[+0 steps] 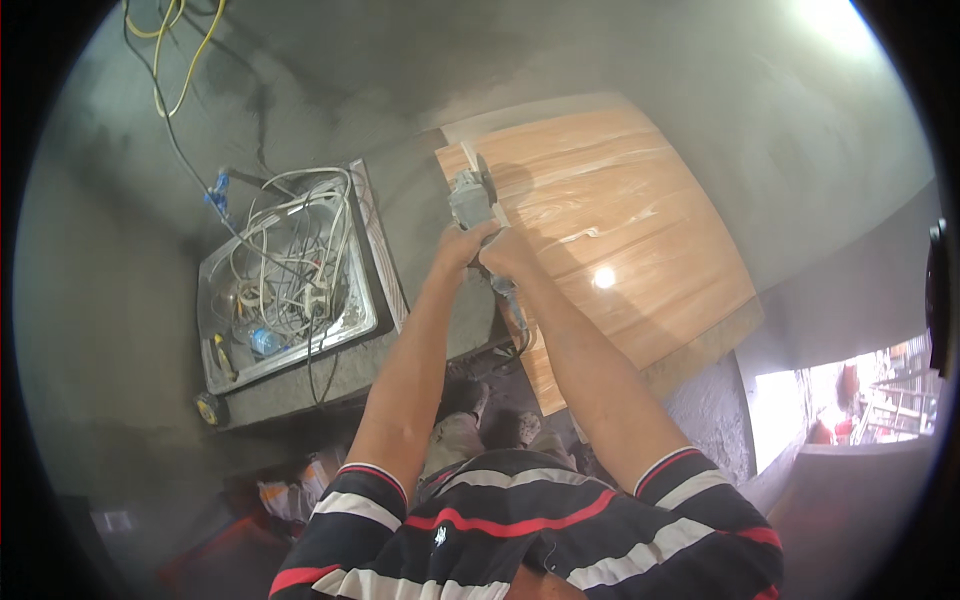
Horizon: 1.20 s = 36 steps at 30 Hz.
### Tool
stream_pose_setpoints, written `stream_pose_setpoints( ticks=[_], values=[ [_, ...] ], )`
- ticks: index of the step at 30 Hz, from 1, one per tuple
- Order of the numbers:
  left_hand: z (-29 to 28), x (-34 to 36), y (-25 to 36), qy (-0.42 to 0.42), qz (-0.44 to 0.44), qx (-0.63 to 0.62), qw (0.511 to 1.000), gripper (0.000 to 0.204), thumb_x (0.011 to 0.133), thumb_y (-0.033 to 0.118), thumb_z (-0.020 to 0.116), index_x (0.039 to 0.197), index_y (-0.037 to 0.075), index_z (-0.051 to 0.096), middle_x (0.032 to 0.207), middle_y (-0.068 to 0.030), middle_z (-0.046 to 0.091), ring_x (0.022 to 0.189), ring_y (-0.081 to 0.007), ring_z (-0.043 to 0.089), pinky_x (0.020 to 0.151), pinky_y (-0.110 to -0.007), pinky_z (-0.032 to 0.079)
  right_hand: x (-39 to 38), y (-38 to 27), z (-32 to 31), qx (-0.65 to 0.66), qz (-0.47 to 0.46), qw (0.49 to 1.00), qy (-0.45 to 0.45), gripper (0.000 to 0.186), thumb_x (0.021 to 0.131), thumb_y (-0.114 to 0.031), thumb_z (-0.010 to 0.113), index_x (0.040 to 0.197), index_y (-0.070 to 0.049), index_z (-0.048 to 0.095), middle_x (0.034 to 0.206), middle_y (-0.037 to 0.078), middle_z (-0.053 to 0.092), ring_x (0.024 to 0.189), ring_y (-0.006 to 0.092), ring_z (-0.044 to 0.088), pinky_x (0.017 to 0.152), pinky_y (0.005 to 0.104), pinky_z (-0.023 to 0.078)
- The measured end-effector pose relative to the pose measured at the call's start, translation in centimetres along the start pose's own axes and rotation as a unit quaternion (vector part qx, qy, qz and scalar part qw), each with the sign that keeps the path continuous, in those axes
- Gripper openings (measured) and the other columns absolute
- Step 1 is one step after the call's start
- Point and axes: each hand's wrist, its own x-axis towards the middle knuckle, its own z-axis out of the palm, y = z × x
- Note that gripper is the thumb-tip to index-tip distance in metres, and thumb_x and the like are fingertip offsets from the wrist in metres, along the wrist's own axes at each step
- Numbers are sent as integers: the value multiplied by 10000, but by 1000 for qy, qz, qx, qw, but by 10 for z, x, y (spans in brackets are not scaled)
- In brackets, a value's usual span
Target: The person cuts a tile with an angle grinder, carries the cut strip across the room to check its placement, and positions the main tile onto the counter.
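Both arms reach forward to a dusty grey angle grinder (470, 200) at the left edge of a wood-patterned panel (640, 220). My left hand (462, 244) is closed around the grinder's body on its left side. Just to the right, my right hand (508, 254) wraps the rear of the tool, close beside the left. The grinder's head points away from me, and a thin pale piece sticks up beyond it. Its cable (522, 335) hangs from the back end. My fingers hide much of the grip.
Left of the panel, a metal sink (375, 318) holds tangled cables, a plastic bottle (266, 342) and a yellow-black tool (223, 356). A tape measure (208, 408) lies by its near corner. A blue connector (218, 194) joins cables above the sink. A yellow cable (195, 62) hangs far left.
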Motion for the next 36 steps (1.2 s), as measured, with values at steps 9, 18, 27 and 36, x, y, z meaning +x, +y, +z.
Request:
stream_pose_setpoints(
  ticks=[9, 18, 27, 36],
  values=[
    [0, -4, 0, -12, -9, -35, 999, 472, 781, 227, 860, 1148, -35, 722, 1028, -136, 758, 871, -213, 735, 744, -355, 574, 5, 3, 5, -41, 12, 999, 15, 437, 817, -303, 715, 1130, 0, 757, 1158, 284, 731, 1129, 406, 708, 913, 448, 565],
    [3, -2, -10, 2, 5, -12, 1000, 519, 790, 262, 862, 1179, -44, 707, 1047, -160, 755, 873, -234, 744, 754, -365, 587, 1, 11, 6, -13, 9, 1000, 4, 441, 802, -255, 693, 1162, -6, 748, 1170, 279, 731, 1141, 407, 704, 926, 449, 564],
    [4, -5, -15, -8, 5, -12, 1000, 499, 808, 233, 844, 1181, -67, 705, 1062, -169, 754, 899, -236, 740, 774, -369, 574, -15, 7, -1, -11, 18, 1000, -5, 457, 809, -244, 676, 1200, -14, 732, 1196, 274, 725, 1158, 406, 695, 953, 448, 559],
    [6, -14, -10, -19, 0, -13, 1000, 524, 814, 230, 839, 1212, -71, 681, 1070, -170, 748, 913, -238, 736, 778, -368, 574, -21, 6, -2, -15, 29, 999, -4, 459, 818, -234, 661, 1222, -27, 727, 1231, 279, 711, 1196, 404, 679, 989, 447, 549]
  ],
)
